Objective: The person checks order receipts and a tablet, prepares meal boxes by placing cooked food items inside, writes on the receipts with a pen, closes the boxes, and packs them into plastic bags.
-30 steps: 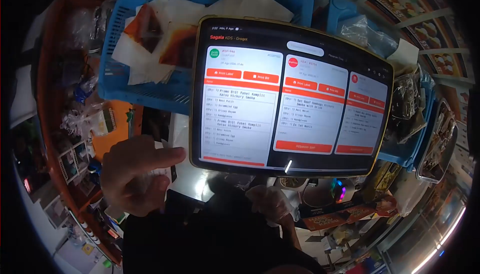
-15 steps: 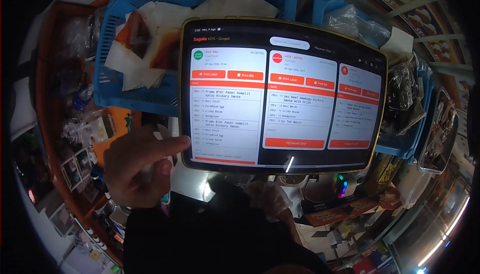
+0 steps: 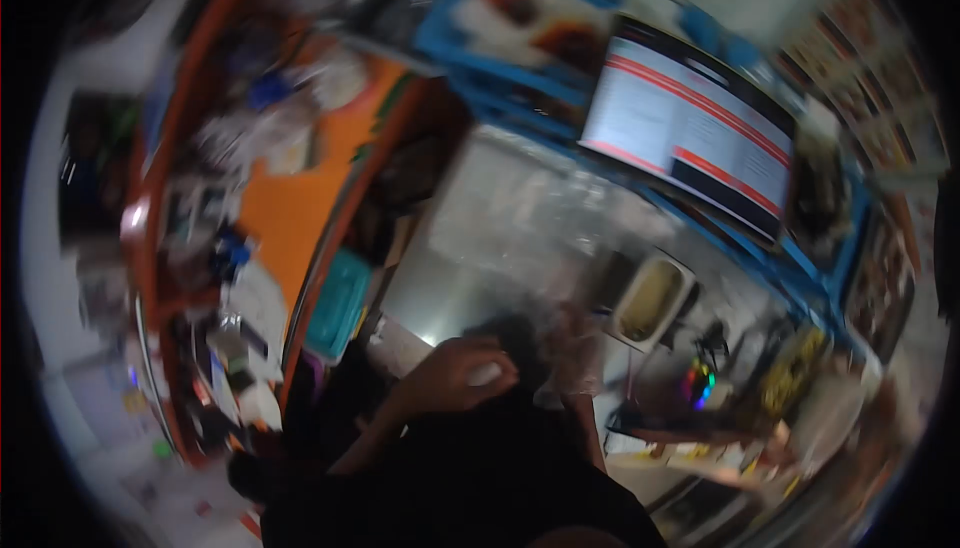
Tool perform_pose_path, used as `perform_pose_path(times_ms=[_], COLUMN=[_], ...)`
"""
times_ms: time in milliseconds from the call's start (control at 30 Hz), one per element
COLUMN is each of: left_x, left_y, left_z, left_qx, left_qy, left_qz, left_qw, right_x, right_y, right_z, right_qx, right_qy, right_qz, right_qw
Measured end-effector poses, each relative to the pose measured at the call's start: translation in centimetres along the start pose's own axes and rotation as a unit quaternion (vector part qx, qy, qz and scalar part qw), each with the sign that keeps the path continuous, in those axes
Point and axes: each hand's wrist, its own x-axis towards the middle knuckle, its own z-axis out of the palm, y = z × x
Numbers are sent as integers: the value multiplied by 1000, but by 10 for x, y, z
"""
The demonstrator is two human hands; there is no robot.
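My left hand (image 3: 450, 378) is in front of my dark clothing, its fingers curled closed around a small white thing (image 3: 486, 374) whose kind I cannot make out. To its right is my right hand (image 3: 572, 353), smeared by motion. Clear plastic (image 3: 575, 378) appears over or in that hand; whether it is a glove or a bag I cannot tell. Beyond both hands lies a metal worktop (image 3: 430, 288) with clear plastic sheeting (image 3: 510, 188) on its far part. A tablet (image 3: 690, 118) showing order tickets stands past the worktop, apart from both hands.
Blue baskets (image 3: 475, 83) stand at the back, with stained paper (image 3: 530, 18) in one. A rectangular container (image 3: 652, 303) and a colour-lit object (image 3: 700, 383) are on the right. Leftward are a cluttered orange shelf (image 3: 290, 208) and a teal container (image 3: 338, 303).
My left hand has dropped away from the tablet's left edge to near my body. The view has turned, so the tablet now appears smaller and farther right.
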Motion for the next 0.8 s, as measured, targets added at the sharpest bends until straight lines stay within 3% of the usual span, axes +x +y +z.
perform_pose_path(times_ms=[33,67,133,267,400,500,600,667,733,800], left_x=[-18,-35,-70,-108,-143,-175,-216,-239,-263,-275], left_y=[0,-2,-18,-56,-87,-113,-143,-163,-169,-183], left_z=[10,18,35,35,-13,-64,-128,-167,-210,-236], left_qx=[53,103,152,171,126,110,37,66,92,100], left_qy=[0,7,70,169,285,316,361,402,432,434], left_qz=[-18,-44,-40,-22,32,54,94,94,75,82], left_qw=[998,994,985,970,950,941,927,908,894,891], right_x=[5,18,-2,-16,-28,-40,-24,29,21,-4], right_y=[14,30,7,14,27,17,39,57,44,31], right_z=[15,22,67,125,188,264,342,362,411,450], right_qx=[60,232,157,176,195,202,196,424,451,441], right_qy=[29,-47,40,26,21,68,41,-270,-385,-350], right_qz=[-66,-102,-140,-189,-257,-246,-320,-261,-206,-183], right_qw=[996,966,977,966,946,946,926,824,779,806])
